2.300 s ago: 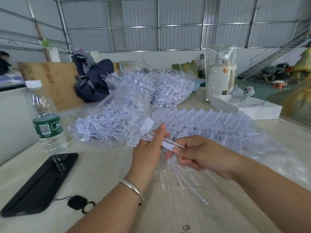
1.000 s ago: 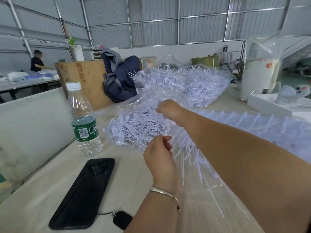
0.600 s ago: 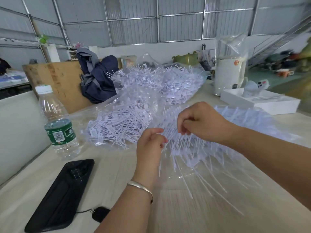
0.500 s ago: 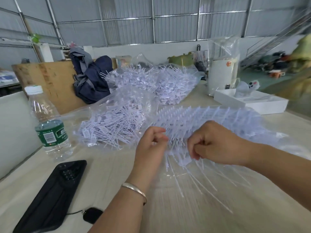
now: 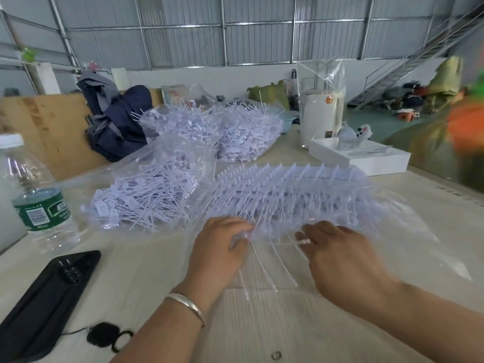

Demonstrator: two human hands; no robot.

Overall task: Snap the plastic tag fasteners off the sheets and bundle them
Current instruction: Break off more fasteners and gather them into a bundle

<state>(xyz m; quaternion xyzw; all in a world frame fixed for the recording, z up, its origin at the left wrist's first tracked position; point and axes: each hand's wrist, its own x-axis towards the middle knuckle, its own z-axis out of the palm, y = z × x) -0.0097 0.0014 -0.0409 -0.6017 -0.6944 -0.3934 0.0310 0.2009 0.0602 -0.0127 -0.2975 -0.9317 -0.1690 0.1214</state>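
We judge the task partly done: a large stack of uncut fastener sheets (image 5: 293, 195) remains on the surface (image 5: 146, 271), while clear bags of loose fasteners (image 5: 146, 195) lie left of and behind it. At the stack's near edge our left hand (image 5: 220, 250) pinches a strand; the right hand (image 5: 340, 258), fingers extended, touches the strands.

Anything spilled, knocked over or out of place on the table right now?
Nothing stands out. The water bottle stands upright with its cap on, the phone lies flat, and the loose fasteners sit in their clear bag.
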